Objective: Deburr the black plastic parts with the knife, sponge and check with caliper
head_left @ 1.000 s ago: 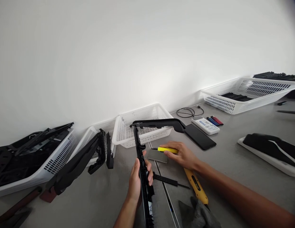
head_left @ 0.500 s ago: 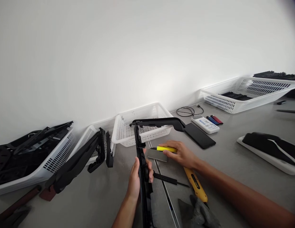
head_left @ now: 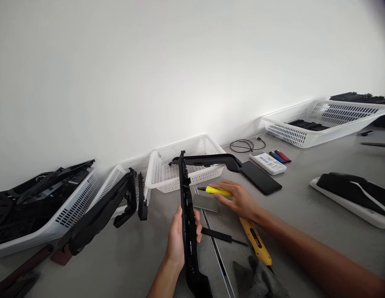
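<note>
Above the grey tabletop (head_left: 133,256), my left hand (head_left: 175,238) grasps 1 black plastic part (head_left: 188,223) and my right hand (head_left: 239,200) pinches 1 yellow-handled blade (head_left: 219,191), tip near the part, whose processing appears unfinished, the remaining amount indeterminable.

— Any way through right of the black phone (head_left: 261,178)?
— Yes, over the bench (head_left: 293,188), as far as the white-and-black part (head_left: 350,198).
— And nearer than the right hand (head_left: 238,198)?
— Blocked by the orange-yellow tool (head_left: 256,241).
</note>
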The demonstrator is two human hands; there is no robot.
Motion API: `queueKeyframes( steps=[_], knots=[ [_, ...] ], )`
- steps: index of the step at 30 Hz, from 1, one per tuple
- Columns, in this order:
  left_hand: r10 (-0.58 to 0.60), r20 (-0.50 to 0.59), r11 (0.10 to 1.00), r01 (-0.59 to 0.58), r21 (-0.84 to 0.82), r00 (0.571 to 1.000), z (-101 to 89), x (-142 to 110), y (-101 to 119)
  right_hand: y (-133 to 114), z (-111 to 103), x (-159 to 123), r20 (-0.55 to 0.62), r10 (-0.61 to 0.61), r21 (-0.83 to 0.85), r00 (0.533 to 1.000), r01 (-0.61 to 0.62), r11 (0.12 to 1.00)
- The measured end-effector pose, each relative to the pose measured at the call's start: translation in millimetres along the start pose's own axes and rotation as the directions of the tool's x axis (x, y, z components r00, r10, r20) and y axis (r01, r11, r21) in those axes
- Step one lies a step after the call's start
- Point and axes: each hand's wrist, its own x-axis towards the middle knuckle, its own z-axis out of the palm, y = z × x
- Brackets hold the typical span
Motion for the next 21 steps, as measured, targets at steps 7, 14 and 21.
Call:
queueKeyframes(
  steps=[7,14,21],
  knots=[
    [0.014,-0.024,1.0,-0.014,-0.006,1.0,1.8,-1.2,1.5,1.1,-1.4,0.3,0.05,-0.007,0.005,0.999,0.006,1.0],
    [0.027,-0.032,0.999,-0.027,-0.018,0.999,2.7,-0.8,3.5,-5.1,-4.0,0.5,0.153,-0.037,0.083,0.987,0.025,0.996],
    [0.027,-0.022,0.999,-0.028,-0.029,0.999,2.9,0.1,4.3,-10.3,-9.8,2.0,0.236,-0.051,0.192,0.971,0.005,0.981]
  ],
)
